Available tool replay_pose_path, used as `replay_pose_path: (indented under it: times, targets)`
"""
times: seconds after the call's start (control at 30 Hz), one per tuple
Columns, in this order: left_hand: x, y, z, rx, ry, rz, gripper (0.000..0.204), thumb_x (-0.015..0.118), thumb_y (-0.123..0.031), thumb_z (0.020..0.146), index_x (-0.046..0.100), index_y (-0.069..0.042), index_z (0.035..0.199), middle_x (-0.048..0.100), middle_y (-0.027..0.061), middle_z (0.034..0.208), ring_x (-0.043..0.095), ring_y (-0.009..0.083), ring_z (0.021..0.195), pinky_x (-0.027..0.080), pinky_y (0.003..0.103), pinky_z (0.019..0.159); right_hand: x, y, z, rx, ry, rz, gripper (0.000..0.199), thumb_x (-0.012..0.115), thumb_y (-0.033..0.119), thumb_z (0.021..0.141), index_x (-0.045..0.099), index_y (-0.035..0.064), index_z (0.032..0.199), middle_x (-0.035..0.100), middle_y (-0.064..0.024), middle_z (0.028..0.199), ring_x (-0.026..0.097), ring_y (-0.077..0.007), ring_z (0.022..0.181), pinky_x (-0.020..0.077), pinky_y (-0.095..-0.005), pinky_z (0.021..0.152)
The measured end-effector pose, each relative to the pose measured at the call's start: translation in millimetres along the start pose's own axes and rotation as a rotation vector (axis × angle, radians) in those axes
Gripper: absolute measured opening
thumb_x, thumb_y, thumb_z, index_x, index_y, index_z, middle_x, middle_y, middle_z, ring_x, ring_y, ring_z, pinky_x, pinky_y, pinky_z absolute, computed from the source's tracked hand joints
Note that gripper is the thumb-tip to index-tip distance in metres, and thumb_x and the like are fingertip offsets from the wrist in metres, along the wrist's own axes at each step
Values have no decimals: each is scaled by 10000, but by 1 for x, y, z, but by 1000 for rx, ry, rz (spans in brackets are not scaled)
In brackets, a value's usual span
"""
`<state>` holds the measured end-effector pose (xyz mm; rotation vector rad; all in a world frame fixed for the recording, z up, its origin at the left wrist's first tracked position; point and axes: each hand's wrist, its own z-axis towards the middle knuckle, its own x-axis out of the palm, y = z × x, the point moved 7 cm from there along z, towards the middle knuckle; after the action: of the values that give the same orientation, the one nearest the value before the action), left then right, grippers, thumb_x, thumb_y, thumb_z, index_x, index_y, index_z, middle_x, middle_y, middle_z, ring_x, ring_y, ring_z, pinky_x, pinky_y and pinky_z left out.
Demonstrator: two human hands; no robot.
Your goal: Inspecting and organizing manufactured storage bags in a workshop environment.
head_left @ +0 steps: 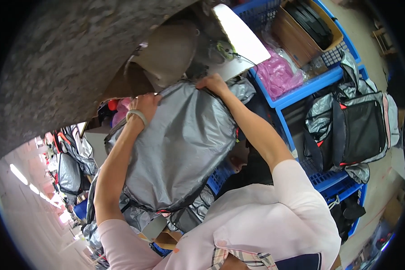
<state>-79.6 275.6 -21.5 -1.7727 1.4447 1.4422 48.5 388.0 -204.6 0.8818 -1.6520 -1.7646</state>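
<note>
A large silver bag with a dark piped edge spreads out in front of my body, its sheet creased and shiny. My left hand, with a pale band at the wrist, is closed on the bag's far left edge. On the far right edge, my right hand pinches the same silver material, fingers pressed together. The far edge meets a beige machine, which looks like a sewing machine. Its needle area and my fingertips are partly hidden.
At the upper right, a blue crate holds pink plastic and a cardboard box with black coiled strips. A black and silver bag rests on crates at the right. A large grey speckled surface blocks the upper left.
</note>
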Motion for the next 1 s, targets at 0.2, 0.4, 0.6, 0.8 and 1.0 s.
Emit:
replay_pose_path:
  times: [0.2, 0.4, 0.6, 0.8, 1.0]
  targets:
    - [-10, 34, -136, 9, -453, -132, 297, 587, -291, 790, 591, -34, 938, 581, 149, 856, 553, 347, 782, 430, 427, 681, -31, -24, -124, 153, -386, 40, 150, 601, 119, 688, 684, 8, 746, 658, -79, 689, 608, -128, 632, 464, -233, 627]
    - [125, 66, -276, -478, -287, -617, 487, 663, -373, 735, 558, 2, 1028, 527, 175, 881, 526, 336, 846, 428, 371, 705, -13, 49, -191, -55, -464, -486, 375, 653, 108, 699, 573, 20, 1055, 614, -136, 970, 570, -246, 944, 434, -283, 798]
    - [131, 21, -276, -495, -483, -857, 310, 606, -167, 795, 555, -13, 1060, 580, 170, 776, 572, 325, 692, 440, 384, 622, 125, 109, -116, -322, 286, -381, 431, 621, 389, 738, 583, 135, 1084, 617, -118, 977, 569, -285, 935, 419, -367, 813]
    - [121, 20, -230, -483, -401, -865, 299, 582, -124, 799, 556, -15, 1077, 575, 217, 713, 553, 368, 609, 438, 388, 578, 138, 103, -110, -139, 271, -447, 309, 614, 442, 736, 663, 140, 782, 602, -113, 651, 586, -326, 641, 450, -385, 578]
    - [74, -9, -135, -105, -330, -1066, 247, 566, -66, 770, 579, 13, 1003, 483, 232, 611, 523, 316, 514, 398, 341, 504, 64, 90, -96, 81, -54, -360, 365, 616, 446, 736, 632, 89, 665, 544, -129, 592, 542, -335, 584, 400, -390, 497]
